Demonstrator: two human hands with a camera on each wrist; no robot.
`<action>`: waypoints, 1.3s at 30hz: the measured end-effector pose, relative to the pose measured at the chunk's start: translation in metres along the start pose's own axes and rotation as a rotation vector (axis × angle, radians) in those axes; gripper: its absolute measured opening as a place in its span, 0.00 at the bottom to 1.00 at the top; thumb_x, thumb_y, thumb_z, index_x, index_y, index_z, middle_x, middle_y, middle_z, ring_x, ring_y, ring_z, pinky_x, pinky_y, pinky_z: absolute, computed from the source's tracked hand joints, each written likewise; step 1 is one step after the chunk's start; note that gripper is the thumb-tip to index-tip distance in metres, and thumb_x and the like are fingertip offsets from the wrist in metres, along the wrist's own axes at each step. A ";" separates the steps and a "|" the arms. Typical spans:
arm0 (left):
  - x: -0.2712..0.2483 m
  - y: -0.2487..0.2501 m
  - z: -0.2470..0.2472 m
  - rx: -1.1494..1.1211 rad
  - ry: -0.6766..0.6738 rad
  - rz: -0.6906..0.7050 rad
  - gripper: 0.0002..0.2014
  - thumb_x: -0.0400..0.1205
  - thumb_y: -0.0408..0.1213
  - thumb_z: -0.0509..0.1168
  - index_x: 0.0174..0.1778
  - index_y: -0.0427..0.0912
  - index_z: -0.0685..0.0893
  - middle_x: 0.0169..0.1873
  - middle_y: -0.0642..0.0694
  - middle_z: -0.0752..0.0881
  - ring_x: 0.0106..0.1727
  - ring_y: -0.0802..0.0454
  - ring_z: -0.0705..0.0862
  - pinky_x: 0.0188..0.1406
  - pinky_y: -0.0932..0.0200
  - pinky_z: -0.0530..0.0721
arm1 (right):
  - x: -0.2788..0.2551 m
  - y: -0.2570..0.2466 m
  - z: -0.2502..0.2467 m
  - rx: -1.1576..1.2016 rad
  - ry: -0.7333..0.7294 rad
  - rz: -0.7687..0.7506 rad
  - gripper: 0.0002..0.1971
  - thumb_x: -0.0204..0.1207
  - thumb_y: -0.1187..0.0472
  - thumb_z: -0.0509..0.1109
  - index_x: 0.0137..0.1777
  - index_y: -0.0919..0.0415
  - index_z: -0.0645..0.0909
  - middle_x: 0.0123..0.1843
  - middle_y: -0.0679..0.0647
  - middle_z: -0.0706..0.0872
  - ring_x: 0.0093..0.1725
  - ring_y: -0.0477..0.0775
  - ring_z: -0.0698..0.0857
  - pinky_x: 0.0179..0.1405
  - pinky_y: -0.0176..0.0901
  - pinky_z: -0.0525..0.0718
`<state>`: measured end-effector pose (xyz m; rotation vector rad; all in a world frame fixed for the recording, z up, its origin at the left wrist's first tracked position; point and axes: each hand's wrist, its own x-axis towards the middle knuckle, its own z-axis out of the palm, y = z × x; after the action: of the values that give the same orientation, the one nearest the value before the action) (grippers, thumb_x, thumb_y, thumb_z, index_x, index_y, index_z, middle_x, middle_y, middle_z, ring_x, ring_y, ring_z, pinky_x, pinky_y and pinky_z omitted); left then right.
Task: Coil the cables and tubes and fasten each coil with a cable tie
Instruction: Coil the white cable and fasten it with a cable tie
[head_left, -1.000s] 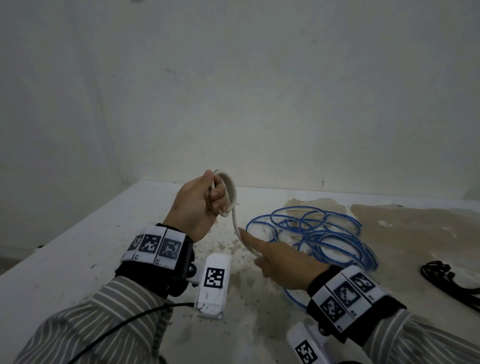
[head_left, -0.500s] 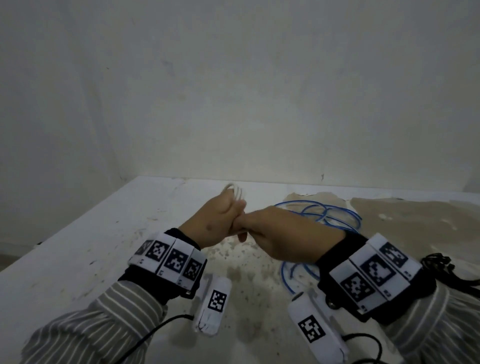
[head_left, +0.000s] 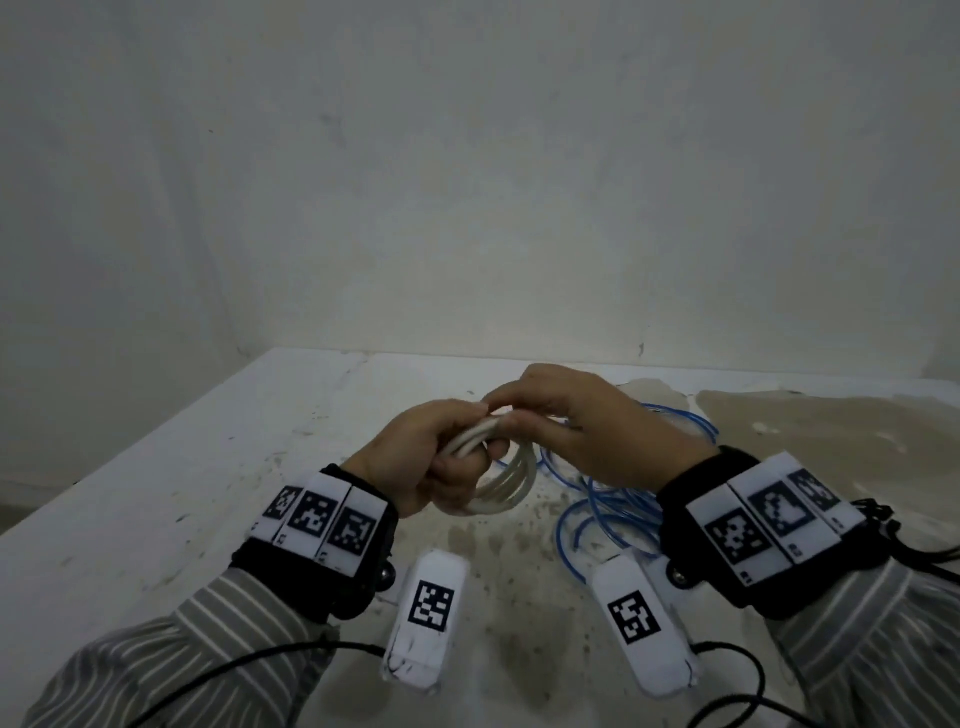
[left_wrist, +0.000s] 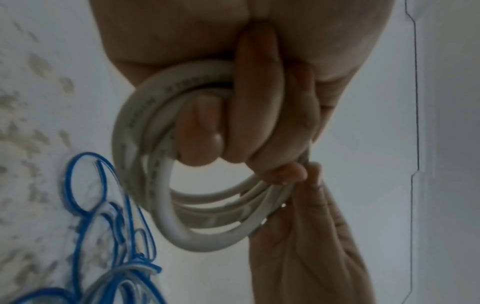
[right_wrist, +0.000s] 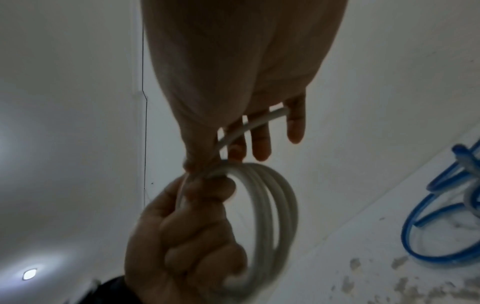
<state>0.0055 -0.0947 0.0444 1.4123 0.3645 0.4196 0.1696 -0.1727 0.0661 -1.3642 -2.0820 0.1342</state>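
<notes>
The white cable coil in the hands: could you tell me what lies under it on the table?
Beneath the white cable coil shows stained table and, rightward, loose blue cable; the right hand covers part of it.

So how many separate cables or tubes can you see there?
3: a white coil held in both hands, a loose blue cable on the table behind it, and a black cable at the right edge, mostly hidden by the right wrist.

Bare workroom: stained white table (head_left: 156, 499), plain walls (head_left: 467, 182), loose blue cable (head_left: 597, 499).
</notes>
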 end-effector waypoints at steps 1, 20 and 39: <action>0.000 0.002 0.001 -0.048 -0.007 0.012 0.17 0.75 0.44 0.53 0.26 0.40 0.79 0.09 0.54 0.63 0.10 0.61 0.56 0.18 0.65 0.51 | -0.001 -0.001 0.002 0.031 -0.006 0.017 0.14 0.82 0.55 0.59 0.63 0.53 0.81 0.49 0.48 0.76 0.45 0.37 0.75 0.47 0.27 0.72; 0.018 0.010 0.033 -0.148 0.046 0.222 0.15 0.83 0.41 0.52 0.39 0.34 0.75 0.17 0.55 0.70 0.15 0.64 0.62 0.22 0.67 0.61 | -0.018 0.007 0.000 0.658 0.296 0.255 0.15 0.85 0.59 0.54 0.48 0.54 0.83 0.40 0.50 0.86 0.38 0.44 0.85 0.46 0.50 0.86; 0.032 0.000 0.043 -0.169 0.124 0.210 0.16 0.83 0.41 0.50 0.36 0.36 0.74 0.15 0.55 0.64 0.13 0.63 0.59 0.18 0.66 0.59 | -0.036 0.022 -0.029 0.319 0.311 0.322 0.10 0.76 0.64 0.70 0.42 0.46 0.83 0.43 0.53 0.86 0.38 0.54 0.86 0.42 0.39 0.87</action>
<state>0.0539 -0.1164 0.0496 1.2671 0.2744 0.6958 0.2125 -0.2005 0.0641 -1.4083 -1.5042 0.3494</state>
